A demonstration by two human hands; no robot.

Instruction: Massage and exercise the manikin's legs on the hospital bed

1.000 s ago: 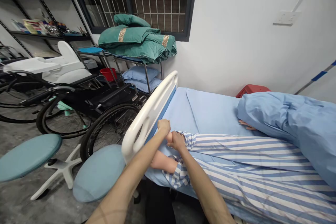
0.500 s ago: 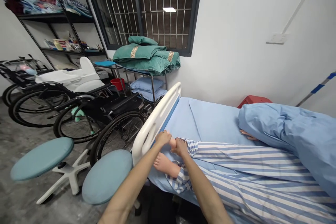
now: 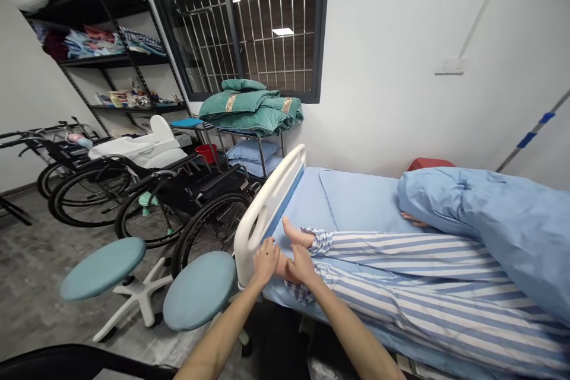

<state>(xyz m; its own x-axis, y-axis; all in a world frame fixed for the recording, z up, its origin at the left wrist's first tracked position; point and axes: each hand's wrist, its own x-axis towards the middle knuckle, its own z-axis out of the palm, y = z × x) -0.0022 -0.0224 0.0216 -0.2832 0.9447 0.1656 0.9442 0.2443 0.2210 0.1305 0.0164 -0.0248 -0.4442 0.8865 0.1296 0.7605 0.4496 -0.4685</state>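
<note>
A figure in blue-and-white striped pyjamas lies on a bed with a light blue sheet. Its two bare feet point toward the white footboard. The far foot lies free on the sheet. My left hand is cupped over the toe end of the near foot. My right hand grips the same foot at the ankle, by the trouser cuff. A blue quilt covers the figure's upper part.
Two round teal stools stand at the foot of the bed. Behind them are wheelchairs, a white seat, a cart with folded green quilts and blue pillows, and black shelves. A red stool stands by the far wall.
Both hands left the far foot and came down onto the near foot. The far foot now rests on the sheet. The view shifted left and pulled back.
</note>
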